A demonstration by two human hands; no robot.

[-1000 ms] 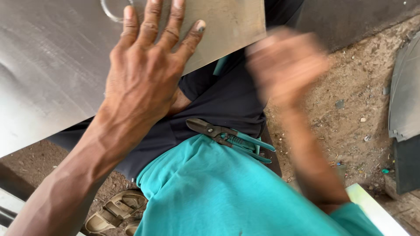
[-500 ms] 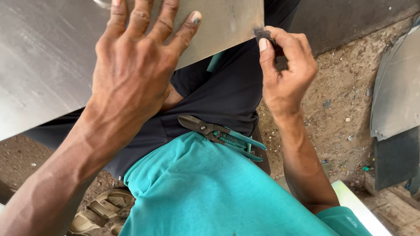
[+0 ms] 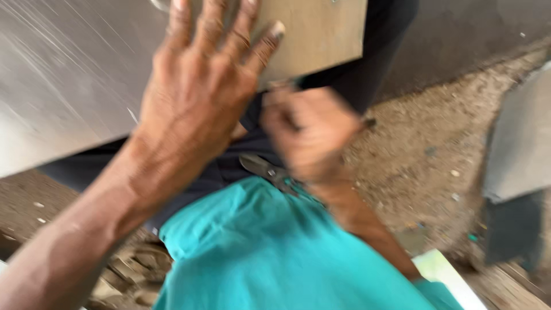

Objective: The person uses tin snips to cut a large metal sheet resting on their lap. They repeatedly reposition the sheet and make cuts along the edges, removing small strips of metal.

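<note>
Fingers [image 3: 252,40] over metal sheet [image 3: 74,74], snips [image 3: 270,170] below

ground: you've got bare brown dirt floor [image 3: 425,143], gritty, scattered with small pebbles and scraps.
right edge: grey curved sheet-metal panel [image 3: 516,143] sits by you on the dirt, a dark block under its lower end.
bottom right: pale flat board corner [image 3: 445,270] near you, beside weathered wooden planks [image 3: 505,287].
clothing: your teal cloth shirt [image 3: 275,252] over dark trousers [image 3: 229,166].
bottom left: blurred debris, can't tell what.
</note>
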